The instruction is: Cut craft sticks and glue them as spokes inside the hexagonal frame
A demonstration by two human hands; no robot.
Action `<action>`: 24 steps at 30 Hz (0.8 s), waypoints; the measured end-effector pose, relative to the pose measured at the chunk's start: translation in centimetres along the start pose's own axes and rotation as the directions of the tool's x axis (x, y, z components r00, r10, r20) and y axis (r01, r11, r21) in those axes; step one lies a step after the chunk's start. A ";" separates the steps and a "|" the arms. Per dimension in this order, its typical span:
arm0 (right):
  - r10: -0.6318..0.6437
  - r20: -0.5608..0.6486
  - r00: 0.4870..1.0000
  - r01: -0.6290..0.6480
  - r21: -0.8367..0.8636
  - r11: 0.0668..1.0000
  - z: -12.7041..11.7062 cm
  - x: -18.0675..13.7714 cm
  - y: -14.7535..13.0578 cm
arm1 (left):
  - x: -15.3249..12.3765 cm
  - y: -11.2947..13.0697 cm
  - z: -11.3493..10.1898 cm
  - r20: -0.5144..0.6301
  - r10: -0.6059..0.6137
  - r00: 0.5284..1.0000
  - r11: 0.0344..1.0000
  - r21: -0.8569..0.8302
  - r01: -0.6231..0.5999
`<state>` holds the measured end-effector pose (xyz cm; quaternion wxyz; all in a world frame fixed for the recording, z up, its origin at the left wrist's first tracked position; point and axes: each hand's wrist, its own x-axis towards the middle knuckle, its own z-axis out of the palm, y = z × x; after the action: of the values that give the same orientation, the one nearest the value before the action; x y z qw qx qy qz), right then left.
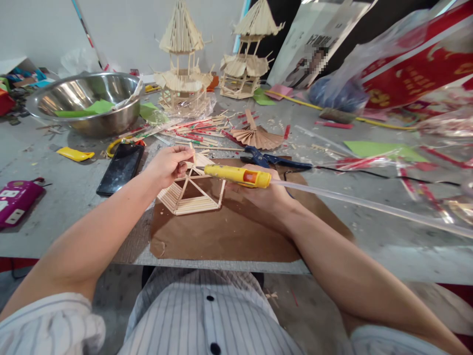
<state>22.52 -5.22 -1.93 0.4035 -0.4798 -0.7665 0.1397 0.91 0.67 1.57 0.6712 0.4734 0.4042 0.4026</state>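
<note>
My left hand (173, 166) pinches a short wooden stick at the peak of a small roof frame (195, 204) made of thin wooden sticks. Some of the frame's panels are filled with sticks side by side; others show only bare ribs. My right hand (264, 195) is wrapped around a yellow hot glue gun (236, 175), partly hidden behind it. The gun's nozzle points left, close to the roof's peak; whether it touches cannot be made out. A long clear glue stick (354, 198) runs out of its back to the right. Brown cardboard (218, 241) lies under the frame.
Blue-handled cutters (271, 159) and a pleated paper fan (258, 135) lie beyond my hands. A phone (121, 169), a yellow utility knife (76, 154) and a steel bowl (88, 121) are at left. Two stick pagodas (182, 64) stand behind scattered sticks.
</note>
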 end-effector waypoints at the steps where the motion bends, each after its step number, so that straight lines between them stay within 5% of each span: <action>1: -0.001 0.001 1.000 0.001 0.001 1.000 0.0 0.0 0.0 | 0.0 0.0 0.0 -0.002 0.001 1.000 1.000 0.001 -0.001; 24: 0.038 0.002 0.999 -0.038 0.012 0.999 -0.4 0.2 -0.7 | 0.0 0.1 -0.1 0.009 0.004 1.000 1.000 0.004 -0.004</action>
<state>22.30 -5.45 -1.14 0.4030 -0.4916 -0.7567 0.1526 0.87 0.74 1.60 0.6713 0.4771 0.4011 0.4011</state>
